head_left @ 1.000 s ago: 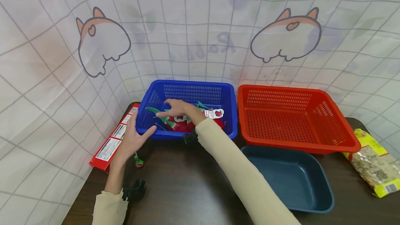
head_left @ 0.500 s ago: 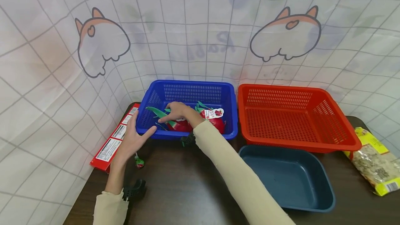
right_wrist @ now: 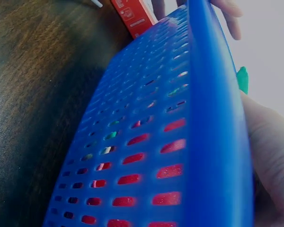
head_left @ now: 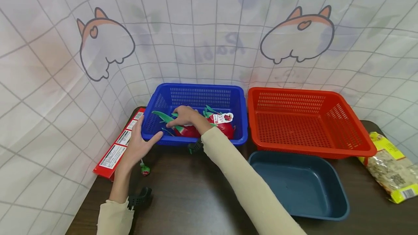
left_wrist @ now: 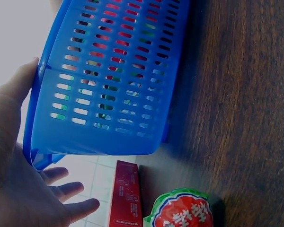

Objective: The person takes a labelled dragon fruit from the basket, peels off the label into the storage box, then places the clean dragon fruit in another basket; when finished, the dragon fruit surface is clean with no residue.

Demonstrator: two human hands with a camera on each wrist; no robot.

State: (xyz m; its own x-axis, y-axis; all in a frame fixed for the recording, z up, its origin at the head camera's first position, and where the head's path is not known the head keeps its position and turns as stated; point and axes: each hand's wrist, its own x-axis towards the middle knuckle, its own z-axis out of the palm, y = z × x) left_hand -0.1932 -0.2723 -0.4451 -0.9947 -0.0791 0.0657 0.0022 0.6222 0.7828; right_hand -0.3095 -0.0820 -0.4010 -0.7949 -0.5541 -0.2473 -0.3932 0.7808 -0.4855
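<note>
A blue basket (head_left: 209,90) holds red dragon fruits with green scales. My right hand (head_left: 189,116) reaches over its front rim and grips the left dragon fruit (head_left: 188,131), thumb on the near side; my palm hides much of the fruit. Another dragon fruit (head_left: 226,130) with a white tag lies to its right. At the basket's front left corner, my left hand (head_left: 137,147) straddles the rim, its fingers fairly straight and its thumb along the front edge. In the left wrist view these fingers (left_wrist: 68,189) extend past the corner without curling round it.
A long red box (head_left: 114,151) lies left of the blue basket, with a green-and-red lollipop (head_left: 145,169) near my left wrist. To the right stand a red basket (head_left: 294,151) and a dark blue tub (head_left: 294,184). A yellow-ended food packet (head_left: 392,169) lies far right.
My right hand has lowered onto the left dragon fruit and its thumb and fingers have drawn in around it. The left hand stays at the basket corner.
</note>
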